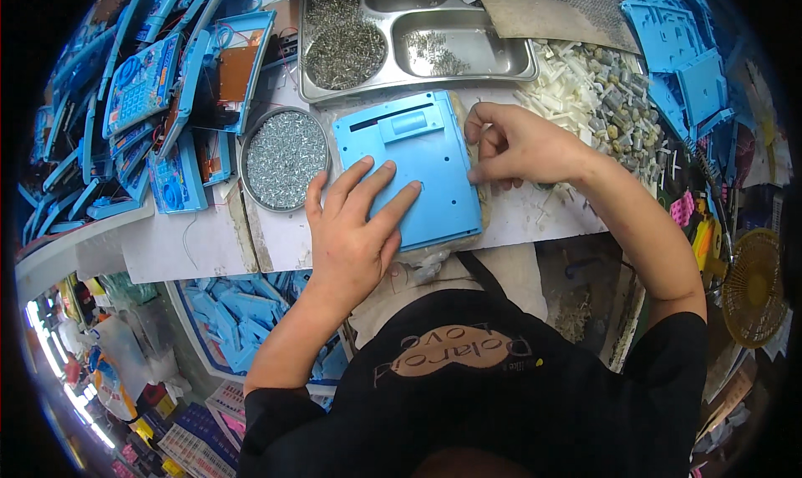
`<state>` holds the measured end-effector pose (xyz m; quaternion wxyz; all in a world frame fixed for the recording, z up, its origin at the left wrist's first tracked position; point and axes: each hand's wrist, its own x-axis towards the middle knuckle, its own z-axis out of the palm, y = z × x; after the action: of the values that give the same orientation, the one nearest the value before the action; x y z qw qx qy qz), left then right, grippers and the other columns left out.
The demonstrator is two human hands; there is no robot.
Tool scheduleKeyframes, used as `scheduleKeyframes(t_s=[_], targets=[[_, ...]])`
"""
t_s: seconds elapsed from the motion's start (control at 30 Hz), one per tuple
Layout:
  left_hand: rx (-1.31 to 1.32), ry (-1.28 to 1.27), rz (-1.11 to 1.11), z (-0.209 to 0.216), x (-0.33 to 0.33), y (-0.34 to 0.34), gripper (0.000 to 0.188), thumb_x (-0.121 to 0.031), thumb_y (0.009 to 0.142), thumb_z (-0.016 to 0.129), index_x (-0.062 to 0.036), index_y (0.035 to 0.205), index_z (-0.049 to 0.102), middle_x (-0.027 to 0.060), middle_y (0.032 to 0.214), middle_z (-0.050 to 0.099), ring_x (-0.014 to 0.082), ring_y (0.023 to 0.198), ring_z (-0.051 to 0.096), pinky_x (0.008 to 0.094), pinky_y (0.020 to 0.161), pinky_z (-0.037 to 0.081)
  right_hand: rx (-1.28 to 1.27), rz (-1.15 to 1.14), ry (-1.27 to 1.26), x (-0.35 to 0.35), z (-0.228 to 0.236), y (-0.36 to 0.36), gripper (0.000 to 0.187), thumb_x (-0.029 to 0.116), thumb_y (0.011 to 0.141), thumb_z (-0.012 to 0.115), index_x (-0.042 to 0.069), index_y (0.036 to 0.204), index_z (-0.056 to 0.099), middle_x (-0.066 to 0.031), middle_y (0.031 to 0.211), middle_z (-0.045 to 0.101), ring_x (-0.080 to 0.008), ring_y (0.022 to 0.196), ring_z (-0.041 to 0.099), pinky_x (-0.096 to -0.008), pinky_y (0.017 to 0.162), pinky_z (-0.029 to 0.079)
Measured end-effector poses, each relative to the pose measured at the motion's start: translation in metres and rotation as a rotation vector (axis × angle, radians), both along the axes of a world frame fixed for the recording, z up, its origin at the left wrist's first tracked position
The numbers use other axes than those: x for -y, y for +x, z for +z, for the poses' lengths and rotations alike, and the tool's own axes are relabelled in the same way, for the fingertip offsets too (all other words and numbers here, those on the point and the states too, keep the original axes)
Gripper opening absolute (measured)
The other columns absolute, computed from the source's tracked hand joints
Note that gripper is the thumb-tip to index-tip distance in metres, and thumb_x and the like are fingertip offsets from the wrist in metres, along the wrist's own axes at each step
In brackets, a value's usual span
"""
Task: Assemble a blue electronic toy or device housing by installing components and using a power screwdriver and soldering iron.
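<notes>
A light blue plastic casing (430, 165) lies flat in front of me on a clear plastic bag, its back with a slot, a raised cover and several screw holes facing up. My left hand (355, 219) rests on its left part, fingers spread and pressing down on it. Just off the casing's right edge is my right hand (522, 148), its fingers curled in and closed; what they hold, if anything, is hidden. Left of the casing stands a round metal dish (286, 159) full of small silver screws.
A steel compartment tray (510, 60) with small metal parts stands behind the casing. White and grey plastic pieces (597, 102) are heaped at right. Blue toy-like units (138, 98) pile up at left, blue shells (668, 39) at far right. A bin of blue parts (225, 319) sits below the table edge.
</notes>
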<state>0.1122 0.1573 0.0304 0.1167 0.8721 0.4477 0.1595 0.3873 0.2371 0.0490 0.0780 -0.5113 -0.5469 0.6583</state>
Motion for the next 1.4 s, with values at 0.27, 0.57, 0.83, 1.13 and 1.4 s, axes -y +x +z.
scheduleKeyframes(t_s=[0.27, 0.57, 0.83, 1.13, 1.4], targets=[[0.020, -0.045, -0.049, 0.006, -0.006, 0.002, 0.057, -0.007, 0.073, 0.075, -0.0207, 0.128, 0.070, 0.0087, 0.133, 0.060, 0.0303, 0.132, 0.051, 0.0596, 0.116, 0.025, -0.020, 0.027, 0.106, 0.015, -0.006, 0.007, 0.042, 0.004, 0.080, 0.080, 0.006, 0.108, 0.049, -0.0007, 0.072, 0.059, -0.0078, 0.062, 0.055, -0.0245, 0.052, 0.042], [0.403, 0.001, 0.170, -0.007, -0.025, -0.044, 0.034, -0.011, 0.076, 0.077, -0.0120, 0.109, 0.072, 0.0092, 0.114, 0.065, 0.0301, 0.111, 0.059, 0.0514, 0.103, 0.036, 0.271, -0.046, 0.673, -0.022, 0.055, -0.036, 0.011, 0.008, 0.084, 0.072, 0.003, 0.086, 0.063, -0.0002, 0.071, 0.060, -0.0133, 0.070, 0.058, -0.0316, 0.069, 0.048], [-0.004, 0.103, 0.520, -0.023, -0.044, -0.100, 0.009, -0.017, 0.081, 0.079, -0.0106, 0.086, 0.075, 0.0026, 0.089, 0.068, 0.0243, 0.089, 0.062, 0.0409, 0.086, 0.038, 0.398, 0.805, 1.485, -0.078, -0.020, -0.196, 0.009, 0.014, 0.077, 0.069, 0.009, 0.079, 0.076, -0.0029, 0.085, 0.072, -0.0232, 0.099, 0.063, -0.0384, 0.082, 0.050], [0.036, 0.170, 0.562, -0.033, -0.054, -0.114, 0.014, -0.019, 0.087, 0.075, -0.0084, 0.080, 0.069, 0.0051, 0.079, 0.065, 0.0248, 0.080, 0.061, 0.0415, 0.080, 0.039, 0.499, 0.778, 1.490, -0.094, -0.033, -0.217, 0.012, 0.016, 0.081, 0.068, 0.009, 0.086, 0.076, -0.0049, 0.087, 0.074, -0.0240, 0.100, 0.065, -0.0407, 0.084, 0.048], [0.138, 0.223, 0.510, -0.040, -0.054, -0.107, 0.018, -0.015, 0.094, 0.067, -0.0024, 0.081, 0.065, 0.0106, 0.080, 0.061, 0.0268, 0.078, 0.059, 0.0413, 0.074, 0.042, 0.173, 0.435, 1.314, -0.078, 0.018, -0.125, 0.013, 0.012, 0.092, 0.068, 0.002, 0.098, 0.063, -0.0138, 0.090, 0.065, -0.0323, 0.089, 0.062, -0.0433, 0.080, 0.050]])
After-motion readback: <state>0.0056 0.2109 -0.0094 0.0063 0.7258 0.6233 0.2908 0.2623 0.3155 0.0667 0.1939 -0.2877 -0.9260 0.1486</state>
